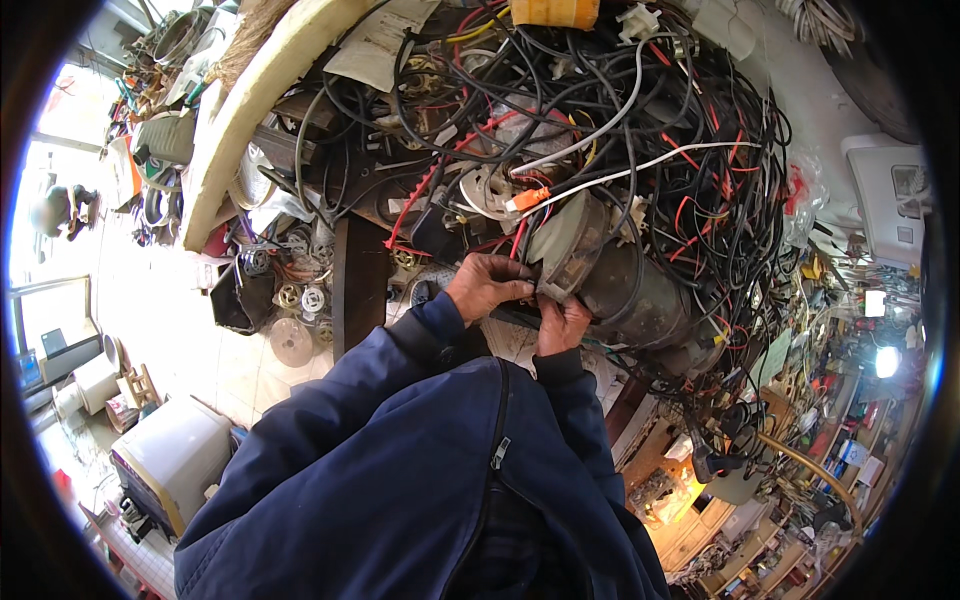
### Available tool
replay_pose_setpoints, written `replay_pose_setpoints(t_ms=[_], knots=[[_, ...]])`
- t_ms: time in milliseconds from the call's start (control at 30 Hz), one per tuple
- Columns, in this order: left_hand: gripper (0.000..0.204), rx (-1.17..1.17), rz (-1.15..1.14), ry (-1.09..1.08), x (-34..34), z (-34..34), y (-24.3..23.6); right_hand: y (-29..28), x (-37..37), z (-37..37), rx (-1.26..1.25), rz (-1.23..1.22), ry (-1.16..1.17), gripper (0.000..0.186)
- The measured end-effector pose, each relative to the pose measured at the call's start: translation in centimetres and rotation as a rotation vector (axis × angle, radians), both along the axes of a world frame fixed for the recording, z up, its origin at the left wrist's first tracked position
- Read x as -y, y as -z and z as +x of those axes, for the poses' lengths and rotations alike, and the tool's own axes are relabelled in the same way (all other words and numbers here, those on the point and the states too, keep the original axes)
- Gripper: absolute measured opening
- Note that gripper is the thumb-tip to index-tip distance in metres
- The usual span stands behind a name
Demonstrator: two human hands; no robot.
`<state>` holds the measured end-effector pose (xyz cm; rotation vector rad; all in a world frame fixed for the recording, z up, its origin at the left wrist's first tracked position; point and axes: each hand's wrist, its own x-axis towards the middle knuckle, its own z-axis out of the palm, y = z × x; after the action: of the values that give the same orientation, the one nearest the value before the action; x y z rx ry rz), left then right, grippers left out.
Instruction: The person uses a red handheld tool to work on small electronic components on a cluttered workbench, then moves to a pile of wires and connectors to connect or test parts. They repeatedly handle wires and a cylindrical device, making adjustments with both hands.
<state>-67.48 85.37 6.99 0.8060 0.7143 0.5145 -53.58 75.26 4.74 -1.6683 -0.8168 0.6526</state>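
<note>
Both my hands meet at the near end of a dark cylindrical motor (640, 300) with a greyish round end cap (570, 240). My left hand (490, 287) pinches something small and dark, too small to name, just left of the cap. My right hand (563, 322) is closed at the cap's lower edge, its fingertips close to those of the left; what they grip is hidden. An orange connector (528, 199) on a white cable lies just beyond the cap. A red toothed strip (425, 190) runs from the pile down beside my left hand.
A large tangle of black, red and white cables (690, 180) heaps up ahead. A pale curved beam (240, 120) arches at the left. Metal wheels and discs (292, 342) lie on the floor left of a dark beam (360, 280). Crowded shelves (860, 430) stand right.
</note>
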Motion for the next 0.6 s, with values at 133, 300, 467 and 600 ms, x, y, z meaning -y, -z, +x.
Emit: replay_pose_setpoints(t_ms=[133, 300, 467, 600], knots=[[0.017, -0.014, 0.043, -0.028, 0.4, 0.0, 0.4, -0.9, -0.1, -0.1, 0.035, -0.023, -0.018, 0.021], [0.017, -0.031, 0.061, -0.047, 0.6, 0.1, 0.5, 0.1, 0.1, 0.0, -0.048, -0.023, 0.008, 0.022], [0.016, -0.041, 0.015, -0.098, 0.7, 0.1, 0.1, 0.0, 0.0, -0.1, -0.023, 0.009, 0.009, 0.020], [0.016, -0.112, 0.024, -0.118, 1.0, 0.3, -0.1, -0.1, 0.1, 0.1, -0.028, -0.016, -0.005, 0.019]])
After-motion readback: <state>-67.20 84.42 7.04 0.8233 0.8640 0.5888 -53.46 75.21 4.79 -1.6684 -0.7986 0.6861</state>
